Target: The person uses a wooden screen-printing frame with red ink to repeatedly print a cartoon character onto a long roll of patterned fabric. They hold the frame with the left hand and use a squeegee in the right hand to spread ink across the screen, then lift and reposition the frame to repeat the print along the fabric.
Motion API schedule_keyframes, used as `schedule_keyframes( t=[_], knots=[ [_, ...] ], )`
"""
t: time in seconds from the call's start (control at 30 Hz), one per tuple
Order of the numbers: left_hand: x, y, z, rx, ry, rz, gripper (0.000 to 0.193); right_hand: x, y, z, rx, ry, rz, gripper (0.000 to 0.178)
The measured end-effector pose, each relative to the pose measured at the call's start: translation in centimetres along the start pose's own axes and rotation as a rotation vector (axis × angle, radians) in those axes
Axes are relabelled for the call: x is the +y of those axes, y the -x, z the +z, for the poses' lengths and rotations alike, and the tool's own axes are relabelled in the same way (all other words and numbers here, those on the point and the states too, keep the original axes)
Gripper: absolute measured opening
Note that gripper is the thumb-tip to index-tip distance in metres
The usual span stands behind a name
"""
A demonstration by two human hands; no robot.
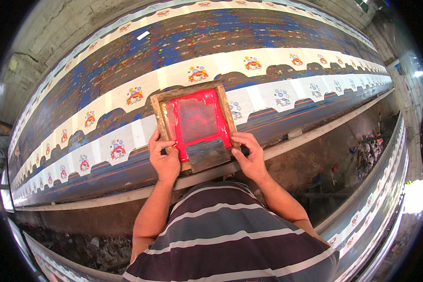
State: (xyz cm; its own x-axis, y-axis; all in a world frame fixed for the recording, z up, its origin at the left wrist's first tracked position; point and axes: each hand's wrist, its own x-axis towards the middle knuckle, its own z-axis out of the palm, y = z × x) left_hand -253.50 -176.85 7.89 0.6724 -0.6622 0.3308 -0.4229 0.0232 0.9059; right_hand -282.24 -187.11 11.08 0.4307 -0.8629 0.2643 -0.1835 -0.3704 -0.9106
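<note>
While both hands, left [164, 160] and right [250, 157], grip one wooden screen frame [195, 123], one squeegee [209, 152], two cloth strips [127, 96].

Looking like a hand screen-printing workshop. Stretching from far left to far right, a very long blue tabletop [183, 37] spattered with ink, carrying white fabric strips [268, 58] bearing one repeated colourful motif. Resting on the near strip, a wooden-framed printing screen [195, 123] flooded with red ink. Running alongside at right, a second long table [371, 207] with printed strips; rough concrete walls [47, 33] enclosing all.
</note>
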Motion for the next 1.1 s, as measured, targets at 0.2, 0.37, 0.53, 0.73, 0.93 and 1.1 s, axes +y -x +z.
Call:
schedule_keyframes(
  t=[0.2, 0.37, 0.53, 0.73, 0.93, 1.1],
  knots=[
    [1.5, 1.1, 8.5, -0.012, 0.005, -0.004, 0.028, 2.7, -1.4, -7.8, -0.015, 0.015, -0.035, 0.041],
    [2.3, 1.7, 12.3, -0.015, 0.034, -0.085, 0.027, 4.1, -2.2, -12.5, -0.089, 0.051, -0.054, 0.042],
    [2.7, 1.9, 13.0, -0.046, 0.004, -0.120, 0.027, 5.0, -2.4, -14.4, -0.141, 0.021, -0.079, 0.043],
    [2.0, 1.9, 13.2, -0.048, 0.171, -0.216, 0.029, 5.8, -2.3, -14.5, -0.158, 0.022, -0.121, 0.044],
    [0.6, 1.9, 13.2, -0.040, 0.260, -0.258, 0.028, 5.4, -2.5, -15.0, -0.176, 0.006, -0.103, 0.044],
    [0.4, 2.0, 13.0, -0.055, 0.213, -0.277, 0.028, 3.6, -3.3, -14.8, -0.145, 0.224, -0.227, 0.043]
  ],
)
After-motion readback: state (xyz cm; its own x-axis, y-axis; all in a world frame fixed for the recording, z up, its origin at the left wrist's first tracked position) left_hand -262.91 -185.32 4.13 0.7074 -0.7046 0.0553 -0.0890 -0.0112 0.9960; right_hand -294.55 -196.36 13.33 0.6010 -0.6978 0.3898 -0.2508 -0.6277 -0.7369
